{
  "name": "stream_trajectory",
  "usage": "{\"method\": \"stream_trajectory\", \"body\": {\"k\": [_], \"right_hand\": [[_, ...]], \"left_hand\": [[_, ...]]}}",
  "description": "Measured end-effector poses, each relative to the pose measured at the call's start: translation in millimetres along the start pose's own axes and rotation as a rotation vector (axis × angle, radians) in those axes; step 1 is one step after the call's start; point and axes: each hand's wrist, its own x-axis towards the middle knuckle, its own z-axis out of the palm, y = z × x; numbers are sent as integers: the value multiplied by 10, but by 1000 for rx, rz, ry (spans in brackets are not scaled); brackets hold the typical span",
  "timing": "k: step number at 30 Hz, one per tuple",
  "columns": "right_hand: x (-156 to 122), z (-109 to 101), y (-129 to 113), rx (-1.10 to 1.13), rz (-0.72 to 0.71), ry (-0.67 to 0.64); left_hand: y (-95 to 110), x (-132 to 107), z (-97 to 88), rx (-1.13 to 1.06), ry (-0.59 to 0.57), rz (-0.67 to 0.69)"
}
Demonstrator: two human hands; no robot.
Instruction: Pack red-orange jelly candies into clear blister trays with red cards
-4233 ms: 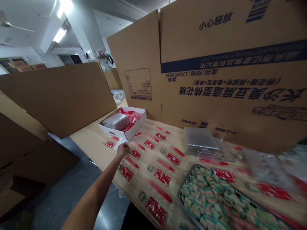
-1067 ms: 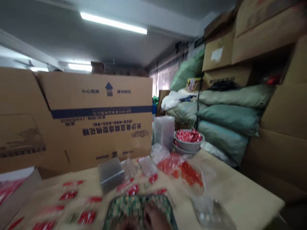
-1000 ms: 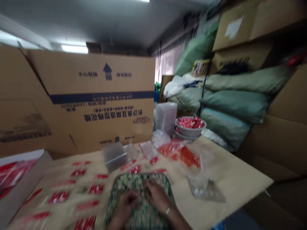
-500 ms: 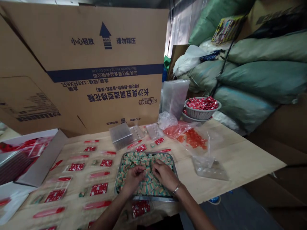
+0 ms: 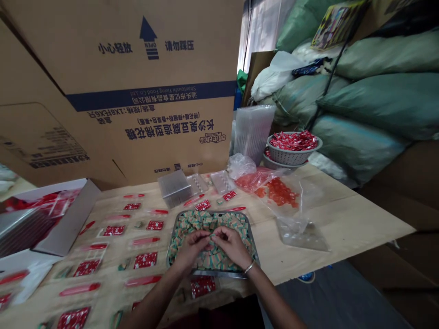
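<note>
A metal tray (image 5: 224,274) full of small green-and-tan striped blocks (image 5: 193,222) stands in front of me. Above its middle my left hand (image 5: 192,248) and my right hand (image 5: 232,246) meet fingertip to fingertip, both closed in a pinch. A small greenish block seems to be between the fingertips, mostly hidden by them. On the table left of the tray lie rows of sets: red sachets (image 5: 145,260) with white marks, red pointed plastic pieces (image 5: 80,289) and small blocks like those in the tray. Another red sachet (image 5: 203,286) lies just below the tray's near edge.
A big cardboard box (image 5: 154,114) stands behind the table. Clear plastic trays (image 5: 174,188) are stacked beyond the metal tray. Farther right lie a bag of orange-red pieces (image 5: 279,192) and a grey basket of sachets (image 5: 291,155). A white box (image 5: 73,221) sits at left.
My hands were apart over the blocks, the right one reaching among them. Now the right hand has moved left and its fingertips meet those of the left hand. The view has shifted slightly.
</note>
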Motion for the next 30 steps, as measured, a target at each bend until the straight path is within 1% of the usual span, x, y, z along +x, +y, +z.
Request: {"method": "stream_trajectory", "body": {"k": [2, 3, 5, 6, 7, 8, 10, 11, 12, 14, 16, 19, 21, 23, 24, 26, 30], "right_hand": [[-3, 13, -17, -8, 2, 17], [-5, 22, -23, -5, 6, 51], [-13, 34, -35, 4, 12, 135], [-19, 37, -44, 4, 10, 144], [-28, 38, -56, -1, 5, 113], [-41, 39, -68, -15, -1, 51], [-75, 50, -84, -56, -14, -82], [-96, 63, -83, -73, -17, -111], [-118, 82, -74, -85, -19, -104], [-165, 130, -33, -102, -16, -41], [-200, 169, 17, -117, -3, -18], [-188, 169, 55, -207, -9, -48], [-131, 129, 42, -392, -66, -17], [-52, 76, 10, -623, -111, 9], [-12, 51, -7, -711, -117, -10], [59, 9, -36, -800, -114, -83], [159, -54, -68, -783, -108, -201]], "left_hand": [[3, -8, 0, 10, -19, 17], [-8, -3, -3, 17, -1, 26], [-43, 20, -17, 16, 69, 27], [-60, 31, -28, 12, 104, 21], [-72, 39, -40, 13, 130, 22], [-75, 40, -53, 21, 143, 27], [-55, 19, -79, 44, 118, 30], [-34, -3, -91, 55, 88, 21], [-12, -31, -102, 64, 52, 3], [20, -89, -126, 80, -13, -37], [16, -134, -151, 98, -31, -45], [-44, -145, -180, 95, 46, -30], [-84, -119, -191, 64, 109, -31], [-104, -78, -194, 40, 140, -37], [-108, -56, -194, 27, 148, -46], [-105, -16, -192, 1, 163, -68], [-98, 22, -181, -4, 155, -91]]}}
